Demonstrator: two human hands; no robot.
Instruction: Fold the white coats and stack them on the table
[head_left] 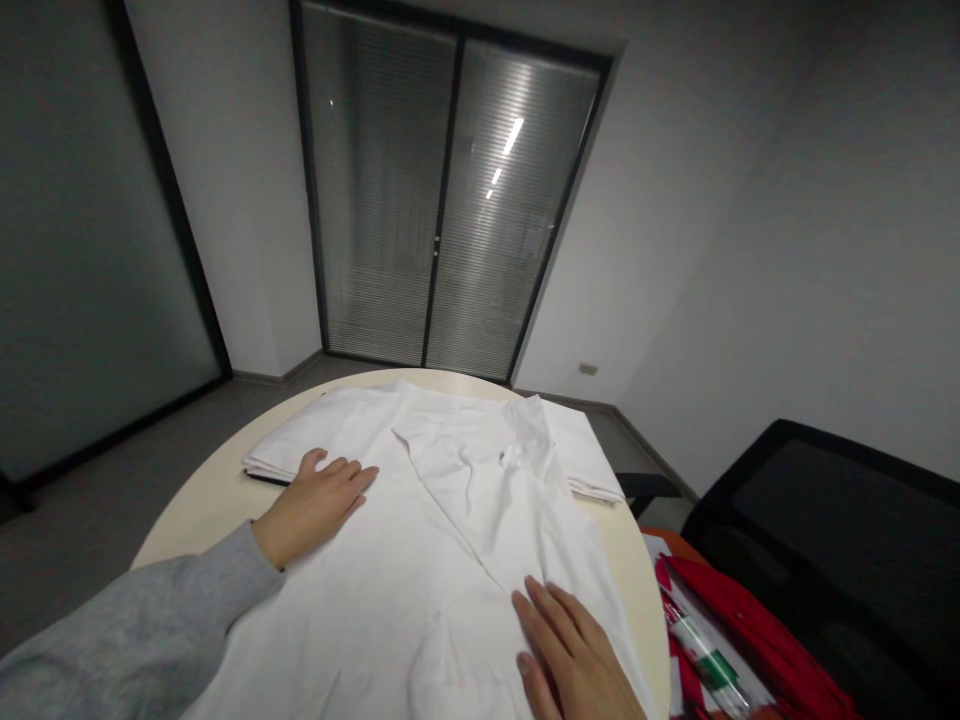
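Note:
A white short-sleeved garment (390,540), with a V-shaped neckline and a front pocket, lies spread over a round table (199,515). My left hand (319,505) rests flat on its left side near the sleeve, fingers stretched out. Lower down, on the right of the garment's front, lies my right hand (574,645), its fingers extended over the cloth. Neither hand grips the fabric. Small wrinkles run around the neckline, and the lower end of the garment is out of view.
A black mesh chair (840,540) stands at the right, with a red cloth (757,620) and a clear bottle-like item with a green label (716,668) on its seat. Beyond the table are glass doors with blinds (435,200) and a pale wall.

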